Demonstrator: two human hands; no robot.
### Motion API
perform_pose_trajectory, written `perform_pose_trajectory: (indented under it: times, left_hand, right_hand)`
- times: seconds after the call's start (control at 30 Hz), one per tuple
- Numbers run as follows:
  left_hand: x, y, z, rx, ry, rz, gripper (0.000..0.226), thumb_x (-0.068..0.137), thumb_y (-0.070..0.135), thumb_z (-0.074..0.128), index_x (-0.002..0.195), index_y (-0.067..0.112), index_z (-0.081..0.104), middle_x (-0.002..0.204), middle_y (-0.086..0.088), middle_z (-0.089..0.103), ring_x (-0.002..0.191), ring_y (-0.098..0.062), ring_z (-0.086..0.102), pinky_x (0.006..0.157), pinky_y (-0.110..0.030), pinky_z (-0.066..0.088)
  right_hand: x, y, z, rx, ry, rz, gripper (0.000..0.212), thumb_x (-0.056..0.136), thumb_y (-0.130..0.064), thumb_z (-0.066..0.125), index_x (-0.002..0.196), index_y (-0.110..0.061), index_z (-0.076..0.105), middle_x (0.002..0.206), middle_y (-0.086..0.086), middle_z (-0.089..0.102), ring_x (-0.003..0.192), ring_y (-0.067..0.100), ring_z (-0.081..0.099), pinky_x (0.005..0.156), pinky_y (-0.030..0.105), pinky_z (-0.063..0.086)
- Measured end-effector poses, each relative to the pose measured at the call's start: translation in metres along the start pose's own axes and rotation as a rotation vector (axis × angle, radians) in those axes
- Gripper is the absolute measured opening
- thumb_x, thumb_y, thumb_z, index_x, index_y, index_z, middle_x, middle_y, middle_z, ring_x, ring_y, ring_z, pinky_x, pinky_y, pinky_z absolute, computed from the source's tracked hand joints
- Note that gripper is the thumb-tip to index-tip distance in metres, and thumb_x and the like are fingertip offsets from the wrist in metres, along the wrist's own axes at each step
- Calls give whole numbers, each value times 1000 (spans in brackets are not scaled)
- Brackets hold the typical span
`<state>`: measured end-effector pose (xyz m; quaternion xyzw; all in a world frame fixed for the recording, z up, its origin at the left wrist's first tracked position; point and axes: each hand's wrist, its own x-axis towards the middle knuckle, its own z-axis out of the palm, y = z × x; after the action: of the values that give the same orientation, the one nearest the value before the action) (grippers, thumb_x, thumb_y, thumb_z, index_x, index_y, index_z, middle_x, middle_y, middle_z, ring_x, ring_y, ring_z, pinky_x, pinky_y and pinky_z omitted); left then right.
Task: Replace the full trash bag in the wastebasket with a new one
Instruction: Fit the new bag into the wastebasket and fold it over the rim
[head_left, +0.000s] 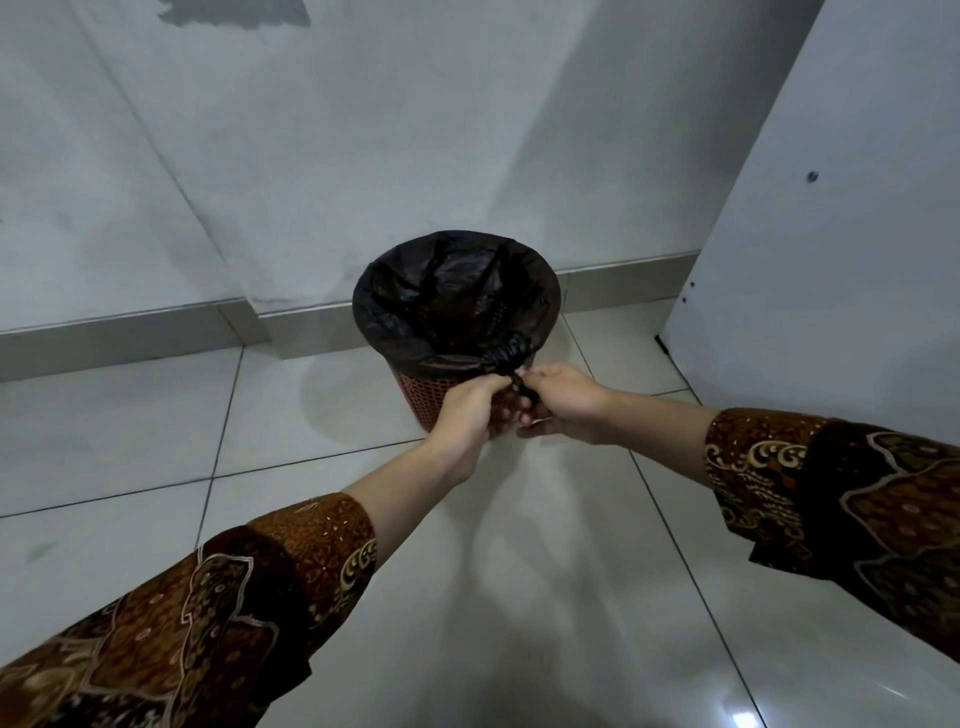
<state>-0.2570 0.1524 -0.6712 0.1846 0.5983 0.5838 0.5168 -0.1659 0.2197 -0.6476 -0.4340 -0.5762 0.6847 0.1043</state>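
A: Bag?
B: Black trash bag (441, 296) lines red wastebasket (415, 387); its knot (506, 353) sits at near rim.
A: Hands?
B: Left hand (467, 410), right hand (563, 402) both pinch the knot's tail, just below it.

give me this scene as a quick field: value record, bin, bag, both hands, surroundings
wastebasket: reddish-brown lattice wastebasket, upright on the tiled floor near the wall
bag: black trash bag lines the basket, folded over the rim
knot: gathered bag twist at the near rim
left hand: left hand grips the twist's tail
right hand: right hand pinches the same tail
contents: cannot tell
right side: white panel
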Motion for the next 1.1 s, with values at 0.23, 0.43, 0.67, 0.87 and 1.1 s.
perform_pose_trajectory:
  times: [0.23,0.43,0.67,0.87,1.1]
  left_hand:
    - [4,-2,-3,16,115,69,15,85,15,65,71,14,65,57,1,54,57,-11,45,53,-20,40]
    - [5,3,2,-4,192,64,24,80,13,71,61,11,58,38,10,52,35,-1,47,40,-11,41]
    - [0,3,2,-4,55,7,33,84,21,64,53,11,60,46,1,57,42,-13,49,55,-27,42]
    - [-2,1,1,19,72,44,31,88,13,61,57,15,67,46,7,59,47,-9,52,56,-23,44]
    - [-5,7,3,-16,240,48,16,85,5,64,70,7,59,52,2,66,41,-3,63,39,-13,46]
  right_hand:
    - [-3,-7,-10,-75,1,96,23,97,-24,44,77,-12,46,66,4,46,51,14,46,64,34,56]
    - [3,1,-13,-180,-57,-144,14,91,-4,53,105,-4,53,84,7,59,68,13,57,60,20,53]
    - [-2,0,-10,-82,-92,47,32,99,-21,37,72,-12,52,67,6,53,53,14,52,62,27,49]
    - [0,-5,-18,-136,-101,157,23,97,-29,43,82,-14,52,71,5,54,60,17,55,60,31,54]
    - [18,-13,-11,201,213,-53,12,93,2,42,88,-3,51,74,13,59,51,12,64,53,22,55]
